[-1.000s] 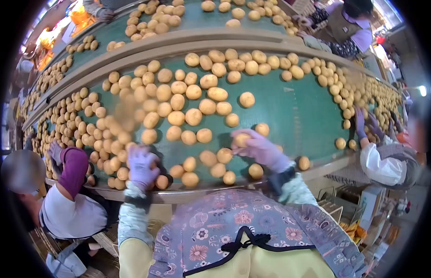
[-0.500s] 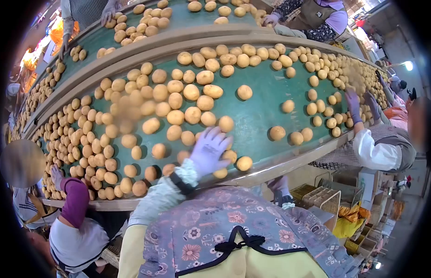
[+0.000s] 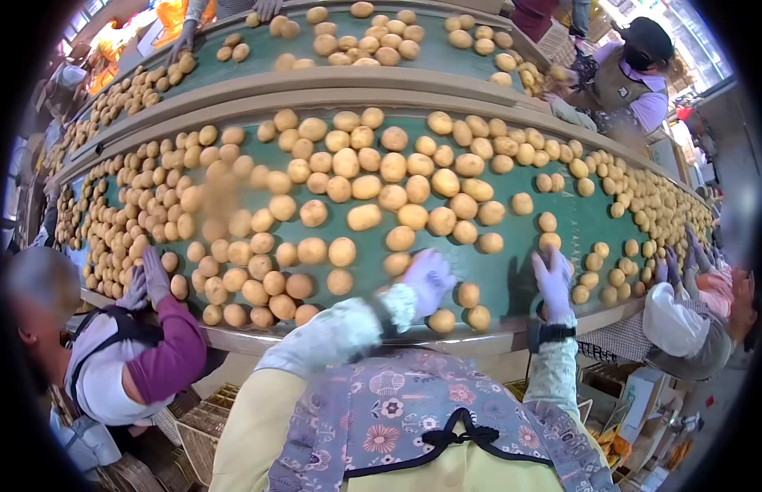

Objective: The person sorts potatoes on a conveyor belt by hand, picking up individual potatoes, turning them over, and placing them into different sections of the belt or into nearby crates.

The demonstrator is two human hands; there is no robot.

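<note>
belt (image 3: 512,246): green conveyor curving across the view, thick with potatoes (image 3: 340,189). The load is dense to the left and thinner in front of the wearer.
left grip (image 3: 430,279): purple-gloved, back of the hand up, low over the near edge of the belt. Its fingers curl down and hide the palm, so I cannot tell whether it grasps a potato or rests loose.
nearest to left grip: one potato just left (image 3: 398,263), one just right (image 3: 468,293), and one by the rim below (image 3: 441,321).
right grip (image 3: 555,283): gloved, fingers stretched up and released, holding nothing. Its tips are at or just short of a lone potato (image 3: 550,242).
step in hand: by the look of it, both hands are working the near-edge potatoes, sorting by touch.
next move calls for: a judgement only. Closing on a single potato needs timing with the belt, and a short reach that doesn't nudge its neighbours.
co-workers: a gloved hand (image 3: 155,275) on the belt at left, and a white sleeve (image 3: 672,316) at right.
far belt (image 3: 446,53): a second line of potatoes, with other people at it.
</note>
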